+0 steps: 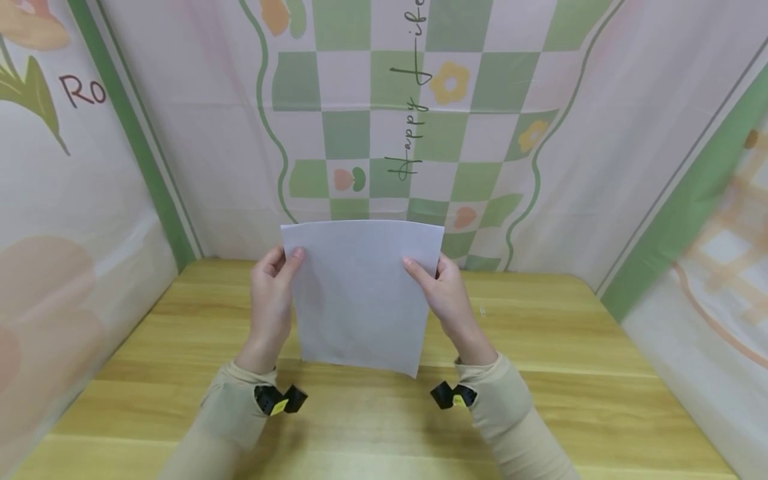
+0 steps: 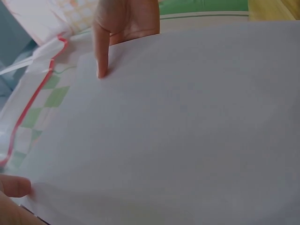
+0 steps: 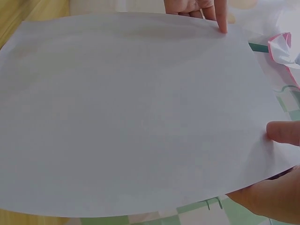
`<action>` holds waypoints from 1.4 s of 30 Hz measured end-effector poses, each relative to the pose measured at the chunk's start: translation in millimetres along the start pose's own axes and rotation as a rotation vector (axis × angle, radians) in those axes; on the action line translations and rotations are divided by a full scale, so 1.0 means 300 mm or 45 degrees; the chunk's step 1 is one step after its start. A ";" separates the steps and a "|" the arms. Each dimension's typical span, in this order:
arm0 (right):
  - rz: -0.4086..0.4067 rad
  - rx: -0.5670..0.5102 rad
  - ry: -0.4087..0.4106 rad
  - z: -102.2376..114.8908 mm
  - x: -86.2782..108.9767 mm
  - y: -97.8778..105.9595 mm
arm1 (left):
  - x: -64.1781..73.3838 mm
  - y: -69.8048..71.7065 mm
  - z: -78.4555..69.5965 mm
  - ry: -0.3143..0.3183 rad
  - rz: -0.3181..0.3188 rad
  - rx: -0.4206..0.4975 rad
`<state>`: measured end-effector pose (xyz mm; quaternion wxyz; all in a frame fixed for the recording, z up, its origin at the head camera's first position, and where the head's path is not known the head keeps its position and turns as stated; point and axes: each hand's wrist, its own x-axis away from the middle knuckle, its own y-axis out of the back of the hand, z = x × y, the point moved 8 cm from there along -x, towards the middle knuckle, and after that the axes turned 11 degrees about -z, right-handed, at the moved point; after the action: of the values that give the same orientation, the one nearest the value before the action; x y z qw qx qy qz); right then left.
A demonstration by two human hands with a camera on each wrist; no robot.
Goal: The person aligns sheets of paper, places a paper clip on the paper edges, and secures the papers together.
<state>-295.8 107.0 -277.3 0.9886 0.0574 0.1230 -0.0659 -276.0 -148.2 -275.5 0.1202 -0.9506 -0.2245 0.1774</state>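
Observation:
A blank white sheet of paper [image 1: 360,293] is held up over the table, its top edge slightly bowed. My left hand [image 1: 271,293] pinches it near the upper left corner, thumb on the near face and fingers behind. On the other side my right hand [image 1: 447,297] pinches the upper right edge in the same way. In the left wrist view the paper [image 2: 178,122] fills most of the picture, with the right hand [image 2: 126,21] at its far edge. The right wrist view shows the paper [image 3: 136,112] flat and unmarked.
The wooden table [image 1: 540,373] spreads beneath the hands. A small paper clip [image 1: 483,311] lies on it, right of the right hand. Behind hangs a patterned curtain [image 1: 228,133] with green and white checks, and more cloth closes off both sides.

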 end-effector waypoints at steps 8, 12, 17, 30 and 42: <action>0.006 -0.001 0.012 0.000 -0.001 0.002 | -0.018 0.007 -0.043 -0.092 -0.086 0.040; 0.005 -0.008 0.010 -0.001 -0.001 0.004 | -0.025 0.017 -0.058 -0.119 -0.130 0.068; 0.006 -0.012 0.013 0.001 0.000 0.006 | -0.028 0.025 -0.073 -0.147 -0.142 0.048; 0.007 -0.008 0.004 0.006 0.006 0.003 | -0.035 0.033 -0.092 -0.204 -0.172 0.090; 0.018 -0.003 0.025 0.011 0.006 0.002 | -0.040 0.037 -0.095 -0.206 -0.197 0.195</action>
<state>-293.2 106.8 -274.6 0.9878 0.0578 0.1324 -0.0583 -270.6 -167.7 -249.6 0.1875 -0.9011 -0.2919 0.2602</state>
